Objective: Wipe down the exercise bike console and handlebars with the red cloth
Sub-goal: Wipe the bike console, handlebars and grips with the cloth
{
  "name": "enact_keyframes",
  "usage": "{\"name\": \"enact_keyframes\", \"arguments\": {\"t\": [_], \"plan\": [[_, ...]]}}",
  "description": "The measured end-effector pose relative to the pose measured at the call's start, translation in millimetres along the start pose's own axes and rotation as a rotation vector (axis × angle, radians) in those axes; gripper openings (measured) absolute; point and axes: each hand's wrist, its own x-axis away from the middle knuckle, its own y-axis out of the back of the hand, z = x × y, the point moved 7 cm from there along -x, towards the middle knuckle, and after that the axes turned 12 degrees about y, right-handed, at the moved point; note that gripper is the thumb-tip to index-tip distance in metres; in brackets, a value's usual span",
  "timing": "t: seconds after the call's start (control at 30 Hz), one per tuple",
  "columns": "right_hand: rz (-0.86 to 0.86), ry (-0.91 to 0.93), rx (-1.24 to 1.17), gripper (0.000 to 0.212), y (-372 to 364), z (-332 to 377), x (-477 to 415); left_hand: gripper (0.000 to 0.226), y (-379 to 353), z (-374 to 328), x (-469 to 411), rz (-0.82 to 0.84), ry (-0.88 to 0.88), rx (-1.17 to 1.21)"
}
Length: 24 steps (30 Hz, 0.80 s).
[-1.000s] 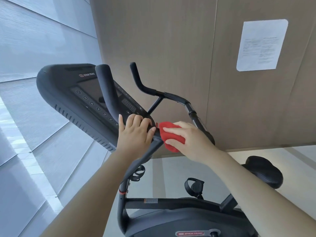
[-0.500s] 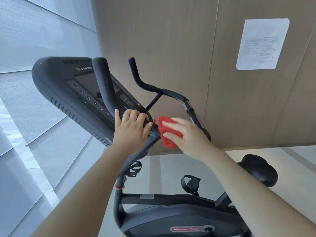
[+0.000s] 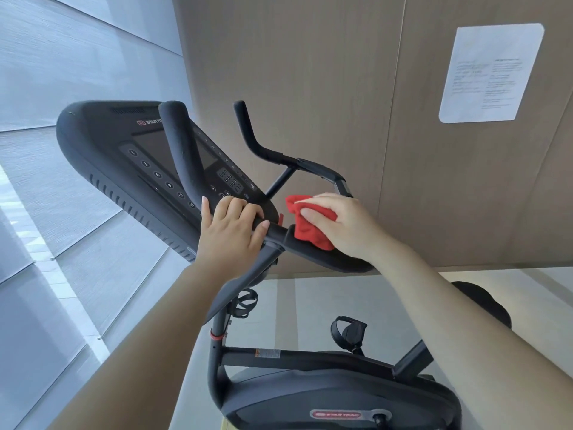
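Observation:
The black exercise bike console point(image 3: 102, 144) with its screen and round buttons tilts at upper left. Two black handlebar horns rise from it, the near one point(image 3: 179, 141) and the far one point(image 3: 248, 131). My left hand point(image 3: 231, 234) grips the crossbar just below the console. My right hand point(image 3: 344, 225) holds the bunched red cloth point(image 3: 310, 225) against the black bar point(image 3: 328, 259) to the right of the stem, fingers laid over the cloth.
The bike's stem point(image 3: 218, 330), frame and flywheel housing point(image 3: 341, 401) fill the bottom. A pedal point(image 3: 348, 332) and the saddle point(image 3: 493, 305) sit lower right. A wood-panelled wall with a paper notice point(image 3: 490, 72) stands close behind. Pale blinds point(image 3: 62, 212) line the left.
My right hand with the red cloth has slid slightly right and down along the bar, away from the stem. My left hand keeps its grip on the crossbar.

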Motion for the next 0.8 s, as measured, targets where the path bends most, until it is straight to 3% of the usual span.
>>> {"name": "enact_keyframes", "arguments": {"t": [0.1,0.4,0.53,0.63,0.73,0.8], "plan": [[0.152,-0.019,0.032,0.029,-23,-1,-5,0.05,1,0,0,0.006,-0.006,0.001],[0.266,-0.054,-0.006,0.041,-5,-37,15,0.05,5,-1,1,0.019,0.034,0.024],[0.267,-0.081,0.026,0.033,14,-70,28,0.057,3,-9,5,0.027,0.108,0.009],[0.257,-0.105,-0.121,0.021,22,-77,18,0.064,0,-24,12,0.036,0.196,0.054],[0.282,-0.026,-0.218,0.024,8,-57,-6,0.063,-10,-46,25,0.05,0.21,0.061],[0.342,0.092,-0.152,0.03,-10,-42,-10,0.059,-12,-53,32,0.024,0.195,0.046]]}}
